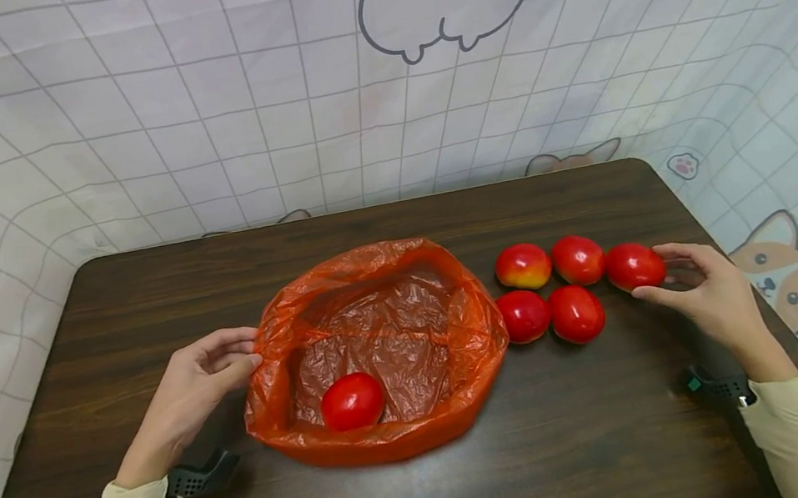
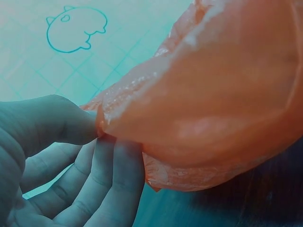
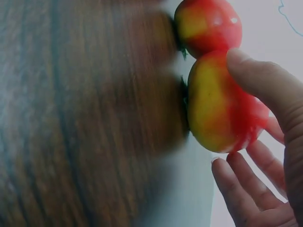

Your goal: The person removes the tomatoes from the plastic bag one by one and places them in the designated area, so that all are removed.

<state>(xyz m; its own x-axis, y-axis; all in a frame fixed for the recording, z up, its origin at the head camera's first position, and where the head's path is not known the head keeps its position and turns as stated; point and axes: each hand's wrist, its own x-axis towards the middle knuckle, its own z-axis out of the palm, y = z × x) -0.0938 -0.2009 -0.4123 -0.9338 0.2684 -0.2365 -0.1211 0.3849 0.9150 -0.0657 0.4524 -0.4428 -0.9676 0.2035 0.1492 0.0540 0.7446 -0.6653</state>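
Observation:
My left hand (image 1: 194, 391) pinches the left rim of an orange-red plastic bag (image 1: 388, 450) between thumb and fingers. The bag lies wide open on the table, its rim folded outward, and one red tomato (image 1: 353, 401) rests inside near the front. Close up in the left wrist view, the thin film of the bag (image 2: 203, 109) bunches at my fingertips. At the right, my right hand (image 1: 715, 296) holds the rightmost tomato (image 1: 634, 266), thumb on the near side and index finger on the far side. This tomato (image 3: 213, 104) shows a yellow patch and touches its neighbour (image 3: 210, 26).
Several more red tomatoes, such as one (image 1: 578, 315) in front and one (image 1: 523, 266) behind, cluster between the bag and my right hand. The dark wooden table (image 1: 546, 448) ends at a white grid-patterned cloth (image 1: 277, 130) behind and at both sides.

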